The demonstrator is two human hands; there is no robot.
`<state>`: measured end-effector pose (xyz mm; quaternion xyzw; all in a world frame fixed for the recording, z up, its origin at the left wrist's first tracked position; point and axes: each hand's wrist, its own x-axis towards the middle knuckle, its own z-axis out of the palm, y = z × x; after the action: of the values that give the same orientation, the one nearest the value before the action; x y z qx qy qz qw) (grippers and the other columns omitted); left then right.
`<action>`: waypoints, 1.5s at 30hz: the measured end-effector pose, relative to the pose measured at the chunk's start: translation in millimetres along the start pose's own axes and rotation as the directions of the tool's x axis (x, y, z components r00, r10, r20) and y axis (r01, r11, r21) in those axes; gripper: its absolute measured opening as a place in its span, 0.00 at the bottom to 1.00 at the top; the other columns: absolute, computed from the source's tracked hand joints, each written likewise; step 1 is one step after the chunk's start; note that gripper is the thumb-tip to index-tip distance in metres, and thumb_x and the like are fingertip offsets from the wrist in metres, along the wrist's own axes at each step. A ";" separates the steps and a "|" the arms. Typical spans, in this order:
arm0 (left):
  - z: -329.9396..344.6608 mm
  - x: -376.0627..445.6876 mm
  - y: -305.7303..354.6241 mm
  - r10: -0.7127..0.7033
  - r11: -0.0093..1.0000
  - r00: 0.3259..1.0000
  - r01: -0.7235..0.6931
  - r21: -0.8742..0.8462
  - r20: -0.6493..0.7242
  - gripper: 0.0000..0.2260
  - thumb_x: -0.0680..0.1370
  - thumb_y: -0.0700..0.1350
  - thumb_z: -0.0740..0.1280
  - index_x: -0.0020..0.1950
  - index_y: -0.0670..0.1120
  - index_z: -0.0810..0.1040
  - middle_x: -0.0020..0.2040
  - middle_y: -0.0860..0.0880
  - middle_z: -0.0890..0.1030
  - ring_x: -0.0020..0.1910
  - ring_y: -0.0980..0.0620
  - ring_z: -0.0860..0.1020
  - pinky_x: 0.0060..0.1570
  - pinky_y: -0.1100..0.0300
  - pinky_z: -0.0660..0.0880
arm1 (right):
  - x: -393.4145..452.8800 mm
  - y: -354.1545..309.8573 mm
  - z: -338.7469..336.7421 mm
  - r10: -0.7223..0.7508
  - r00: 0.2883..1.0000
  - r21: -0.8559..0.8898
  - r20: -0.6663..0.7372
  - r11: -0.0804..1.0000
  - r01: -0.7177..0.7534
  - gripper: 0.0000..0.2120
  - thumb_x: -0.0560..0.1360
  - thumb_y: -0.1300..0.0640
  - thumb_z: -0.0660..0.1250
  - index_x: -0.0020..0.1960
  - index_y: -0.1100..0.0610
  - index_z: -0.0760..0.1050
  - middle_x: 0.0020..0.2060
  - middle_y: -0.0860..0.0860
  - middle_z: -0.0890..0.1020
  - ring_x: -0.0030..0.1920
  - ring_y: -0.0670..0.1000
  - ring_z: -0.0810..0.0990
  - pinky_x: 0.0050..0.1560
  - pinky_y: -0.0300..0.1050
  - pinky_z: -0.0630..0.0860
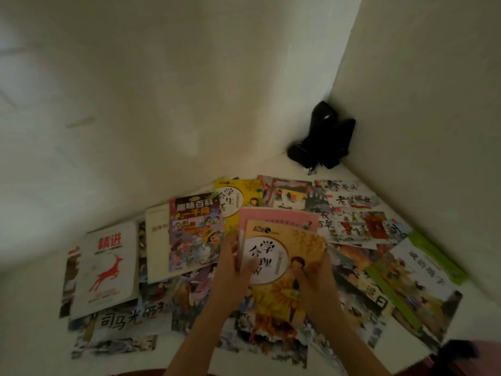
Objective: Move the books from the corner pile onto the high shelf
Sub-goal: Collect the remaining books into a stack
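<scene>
books (283, 270) | gripped: left hand (233, 270), right hand (314, 278) | lower titles hidden

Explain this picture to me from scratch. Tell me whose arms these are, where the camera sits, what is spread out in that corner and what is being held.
There is no machine here. The two bare arms belong to a person who wears a wide-angle camera on the head, so this single picture looks forward and down over their own hands.

Two pale walls meet in a corner, where a black object sits; I cannot tell what it is. On the white surface in front of it many children's books lie spread out and overlapping, among them a white book with a red deer on the left and a colourful cartoon book nearer the middle.

The left hand and the right hand both hold an orange book with a white circle, one at each side edge. A pink book shows just behind it. No shelf is in view.
</scene>
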<state>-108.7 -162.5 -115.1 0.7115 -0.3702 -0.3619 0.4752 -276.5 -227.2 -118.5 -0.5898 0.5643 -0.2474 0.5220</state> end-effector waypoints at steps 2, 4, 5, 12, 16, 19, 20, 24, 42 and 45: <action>-11.1 4.7 14.9 0.084 0.994 0.995 -0.080 -0.068 0.056 0.17 0.80 0.40 0.64 0.65 0.45 0.61 0.37 0.48 0.63 0.30 0.60 0.65 0.35 0.68 0.70 | 1.4 -9.9 -2.8 -0.089 0.996 0.152 0.026 0.985 0.084 0.25 0.79 0.61 0.63 0.72 0.52 0.58 0.35 0.52 0.75 0.38 0.51 0.77 0.43 0.46 0.75; -14.1 1.9 13.9 0.129 0.991 0.983 -0.124 -0.048 0.128 0.15 0.81 0.43 0.63 0.63 0.54 0.62 0.44 0.52 0.67 0.39 0.60 0.70 0.40 0.67 0.72 | -0.8 -4.7 -1.9 -0.163 0.986 0.111 0.031 0.981 0.159 0.22 0.77 0.64 0.65 0.63 0.44 0.63 0.43 0.46 0.78 0.46 0.45 0.80 0.49 0.42 0.78; -13.6 -0.5 11.9 0.100 0.995 0.980 -0.095 -0.037 0.173 0.20 0.81 0.44 0.62 0.65 0.63 0.58 0.52 0.61 0.69 0.48 0.61 0.73 0.45 0.67 0.73 | -2.7 3.2 0.5 -0.177 0.983 0.044 0.045 0.984 0.175 0.22 0.77 0.65 0.65 0.61 0.42 0.63 0.44 0.46 0.77 0.47 0.41 0.79 0.50 0.38 0.78; -10.4 0.8 -1.2 -0.058 0.992 0.980 0.079 -0.103 0.191 0.24 0.81 0.45 0.63 0.63 0.69 0.52 0.61 0.60 0.72 0.57 0.62 0.75 0.51 0.70 0.73 | -5.5 7.1 15.2 -0.100 0.995 -0.061 -0.022 0.993 0.099 0.14 0.70 0.49 0.71 0.42 0.51 0.66 0.35 0.50 0.72 0.36 0.44 0.77 0.44 0.50 0.78; -39.4 23.4 -4.2 -0.172 0.971 0.977 0.145 -0.190 -0.130 0.15 0.78 0.49 0.68 0.61 0.59 0.67 0.60 0.53 0.77 0.51 0.58 0.79 0.44 0.63 0.79 | 22.2 -36.2 49.0 -0.120 0.986 -0.112 0.115 0.985 0.132 0.17 0.77 0.58 0.67 0.62 0.51 0.64 0.44 0.41 0.74 0.37 0.39 0.75 0.35 0.30 0.75; -82.4 47.5 -28.7 -0.354 0.933 0.895 0.357 -0.039 -0.271 0.25 0.76 0.52 0.69 0.70 0.46 0.66 0.63 0.49 0.77 0.53 0.51 0.78 0.49 0.55 0.79 | 53.7 -55.8 99.1 -0.104 0.965 -0.339 0.240 0.923 0.184 0.23 0.78 0.49 0.66 0.66 0.61 0.66 0.43 0.50 0.73 0.40 0.49 0.75 0.35 0.33 0.71; -97.8 55.1 -40.2 -0.382 0.914 0.872 0.406 0.015 -0.306 0.26 0.76 0.53 0.69 0.70 0.45 0.67 0.62 0.46 0.76 0.55 0.47 0.77 0.52 0.50 0.79 | 61.2 -61.8 118.4 -0.094 0.956 -0.376 0.278 0.905 0.199 0.22 0.77 0.47 0.66 0.64 0.61 0.68 0.45 0.50 0.73 0.43 0.51 0.74 0.39 0.36 0.72; -138.0 82.2 -73.7 -0.440 0.842 0.818 0.519 0.147 -0.369 0.29 0.74 0.60 0.67 0.67 0.43 0.68 0.62 0.42 0.74 0.58 0.42 0.75 0.55 0.46 0.76 | 93.1 -67.2 180.1 -0.075 0.946 -0.454 0.315 0.863 0.219 0.14 0.75 0.44 0.68 0.47 0.55 0.72 0.43 0.55 0.74 0.47 0.58 0.76 0.47 0.51 0.76; -169.7 88.6 -114.3 -0.418 0.762 0.775 0.583 0.281 -0.474 0.26 0.71 0.49 0.72 0.65 0.43 0.69 0.57 0.42 0.78 0.55 0.43 0.77 0.55 0.47 0.76 | 154.8 -40.9 140.4 0.138 0.985 -0.733 -0.107 0.659 -0.172 0.44 0.67 0.46 0.77 0.73 0.59 0.57 0.68 0.66 0.63 0.68 0.68 0.64 0.64 0.62 0.67; -169.6 97.2 -117.7 -0.455 0.745 0.742 0.620 0.246 -0.492 0.24 0.70 0.53 0.72 0.62 0.44 0.73 0.55 0.43 0.80 0.53 0.43 0.79 0.53 0.47 0.77 | 151.4 -35.3 141.5 0.040 0.993 -0.742 -0.109 0.661 -0.108 0.42 0.68 0.49 0.77 0.73 0.60 0.58 0.67 0.66 0.63 0.67 0.67 0.64 0.65 0.60 0.67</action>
<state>104.9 -145.6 -193.5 0.9274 -0.1031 -0.2497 0.2589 -101.0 -325.9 -179.0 -0.7174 0.6609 0.0024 0.2202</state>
